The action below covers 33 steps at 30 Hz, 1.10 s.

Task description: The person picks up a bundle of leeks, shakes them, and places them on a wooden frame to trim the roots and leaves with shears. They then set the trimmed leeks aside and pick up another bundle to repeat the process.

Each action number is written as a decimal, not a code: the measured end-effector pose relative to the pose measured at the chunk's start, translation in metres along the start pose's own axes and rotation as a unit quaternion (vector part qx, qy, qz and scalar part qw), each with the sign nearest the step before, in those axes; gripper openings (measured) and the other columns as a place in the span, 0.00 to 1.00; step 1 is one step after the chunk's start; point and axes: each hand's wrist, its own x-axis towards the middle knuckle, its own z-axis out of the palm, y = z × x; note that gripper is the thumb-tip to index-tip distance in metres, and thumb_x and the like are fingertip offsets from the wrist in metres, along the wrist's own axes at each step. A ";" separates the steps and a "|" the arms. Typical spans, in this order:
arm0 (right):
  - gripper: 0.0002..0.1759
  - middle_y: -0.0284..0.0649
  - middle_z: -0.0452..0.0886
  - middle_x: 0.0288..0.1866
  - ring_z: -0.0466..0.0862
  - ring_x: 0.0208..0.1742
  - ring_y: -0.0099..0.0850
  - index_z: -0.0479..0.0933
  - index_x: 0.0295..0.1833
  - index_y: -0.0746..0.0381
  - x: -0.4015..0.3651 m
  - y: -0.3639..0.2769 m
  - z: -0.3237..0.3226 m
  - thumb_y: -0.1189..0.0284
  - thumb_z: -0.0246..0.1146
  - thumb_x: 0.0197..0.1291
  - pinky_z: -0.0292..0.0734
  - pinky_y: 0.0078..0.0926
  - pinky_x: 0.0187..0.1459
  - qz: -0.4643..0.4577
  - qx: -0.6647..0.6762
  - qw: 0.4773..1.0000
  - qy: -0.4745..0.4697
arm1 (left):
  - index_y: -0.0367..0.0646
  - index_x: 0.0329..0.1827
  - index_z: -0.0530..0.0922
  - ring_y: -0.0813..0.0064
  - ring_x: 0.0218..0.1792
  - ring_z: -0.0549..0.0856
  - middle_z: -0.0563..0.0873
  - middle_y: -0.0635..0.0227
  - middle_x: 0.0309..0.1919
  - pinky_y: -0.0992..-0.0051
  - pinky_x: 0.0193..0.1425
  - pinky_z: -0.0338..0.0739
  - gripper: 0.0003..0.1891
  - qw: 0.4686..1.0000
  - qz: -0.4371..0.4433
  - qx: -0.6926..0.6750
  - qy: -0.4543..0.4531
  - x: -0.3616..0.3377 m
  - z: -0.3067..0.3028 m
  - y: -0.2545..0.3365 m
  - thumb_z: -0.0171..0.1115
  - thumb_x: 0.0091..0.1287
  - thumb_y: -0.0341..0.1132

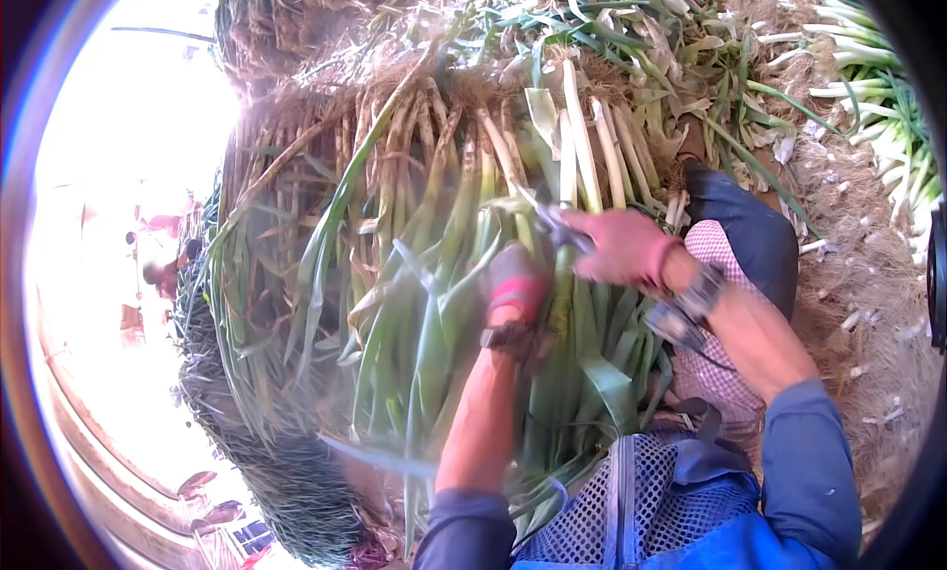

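A broad heap of long green onions (pixel 424 274) fills the middle, roots toward the top and leaves spreading down toward the person. To its right lies a stretch of ground (pixel 848 323) littered with roots and scraps, with cleaned onions (pixel 883 116) piled at its upper edge. The gloved right hand (pixel 614 249) is closed on a small metal tool (pixel 557 225) over the heap. Just beside it, the gloved left hand (pixel 518 277) curls among the stalks, too blurred to tell its exact grip.
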 end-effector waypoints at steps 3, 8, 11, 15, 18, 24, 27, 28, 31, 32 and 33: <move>0.47 0.53 0.91 0.48 0.91 0.48 0.50 0.67 0.86 0.49 -0.058 0.005 0.015 0.57 0.68 0.58 0.85 0.46 0.56 0.001 -0.043 0.999 -0.024 | 0.38 0.49 0.87 0.41 0.53 0.91 0.92 0.42 0.47 0.51 0.58 0.85 0.23 0.999 0.020 -0.013 0.023 -0.018 0.002 -0.008 0.74 0.63 0.50; 0.48 0.55 0.91 0.50 0.90 0.55 0.53 0.66 0.86 0.50 -0.071 0.023 0.039 0.57 0.68 0.58 0.82 0.49 0.63 -0.048 -0.038 0.998 0.025 | 0.41 0.53 0.86 0.42 0.55 0.91 0.92 0.44 0.50 0.51 0.60 0.84 0.21 1.000 0.006 0.000 0.021 -0.034 0.004 -0.002 0.70 0.66 0.48; 0.48 0.54 0.91 0.51 0.91 0.54 0.51 0.66 0.87 0.50 -0.050 0.010 0.022 0.59 0.69 0.58 0.83 0.47 0.61 -0.018 -0.052 0.998 0.035 | 0.40 0.53 0.85 0.42 0.56 0.91 0.92 0.43 0.50 0.50 0.61 0.84 0.22 1.000 0.003 -0.008 0.020 -0.041 0.007 0.001 0.72 0.65 0.49; 0.48 0.54 0.91 0.52 0.91 0.53 0.50 0.66 0.87 0.48 -0.002 0.008 0.003 0.61 0.69 0.57 0.84 0.45 0.60 0.010 -0.044 0.997 0.067 | 0.41 0.56 0.83 0.41 0.56 0.90 0.92 0.45 0.51 0.49 0.63 0.83 0.23 1.000 0.000 0.000 0.013 -0.051 0.007 0.008 0.70 0.67 0.48; 0.48 0.54 0.90 0.54 0.91 0.54 0.51 0.66 0.87 0.47 0.034 0.012 -0.003 0.62 0.69 0.57 0.84 0.45 0.60 -0.004 -0.060 0.993 0.097 | 0.42 0.55 0.83 0.42 0.55 0.90 0.92 0.46 0.50 0.48 0.62 0.83 0.21 0.999 0.012 0.000 0.029 -0.052 0.015 0.009 0.70 0.66 0.48; 0.48 0.54 0.90 0.56 0.90 0.56 0.50 0.66 0.87 0.43 0.069 0.007 -0.017 0.66 0.69 0.58 0.83 0.44 0.60 0.006 -0.064 0.991 0.115 | 0.44 0.52 0.83 0.43 0.52 0.91 0.92 0.49 0.48 0.47 0.59 0.84 0.19 0.996 0.061 -0.003 0.066 -0.056 0.024 0.007 0.70 0.66 0.47; 0.48 0.52 0.91 0.50 0.91 0.49 0.47 0.67 0.87 0.43 0.068 0.011 -0.014 0.67 0.68 0.57 0.84 0.41 0.55 0.027 -0.043 0.993 0.111 | 0.44 0.51 0.83 0.43 0.51 0.90 0.92 0.49 0.47 0.47 0.57 0.83 0.19 0.993 0.087 0.004 0.075 -0.054 0.028 0.005 0.70 0.66 0.47; 0.48 0.52 0.91 0.48 0.91 0.47 0.47 0.68 0.86 0.45 0.067 0.014 -0.013 0.68 0.68 0.55 0.84 0.40 0.53 0.017 -0.015 0.992 0.124 | 0.44 0.51 0.83 0.43 0.51 0.90 0.92 0.49 0.47 0.47 0.57 0.83 0.19 0.993 0.089 0.002 0.077 -0.052 0.028 0.005 0.70 0.66 0.47; 0.49 0.54 0.91 0.48 0.91 0.45 0.47 0.69 0.85 0.47 0.042 0.020 -0.009 0.66 0.69 0.52 0.84 0.41 0.51 -0.008 0.017 0.995 0.101 | 0.44 0.50 0.82 0.43 0.50 0.90 0.91 0.49 0.46 0.47 0.56 0.83 0.18 0.991 0.104 -0.012 0.079 -0.054 0.031 0.001 0.70 0.66 0.47; 0.50 0.56 0.90 0.47 0.91 0.45 0.49 0.69 0.85 0.49 0.037 0.026 -0.004 0.64 0.70 0.51 0.85 0.42 0.51 -0.023 -0.004 0.996 0.090 | 0.44 0.49 0.82 0.43 0.49 0.90 0.91 0.50 0.46 0.47 0.56 0.83 0.18 0.990 0.112 -0.015 0.082 -0.055 0.032 0.001 0.70 0.66 0.48; 0.50 0.56 0.90 0.47 0.91 0.45 0.49 0.69 0.85 0.49 0.023 0.023 -0.004 0.64 0.70 0.51 0.85 0.42 0.51 -0.022 -0.006 0.996 0.092 | 0.44 0.48 0.82 0.43 0.49 0.90 0.91 0.50 0.45 0.47 0.55 0.83 0.18 0.989 0.121 -0.018 0.084 -0.056 0.032 0.001 0.70 0.66 0.48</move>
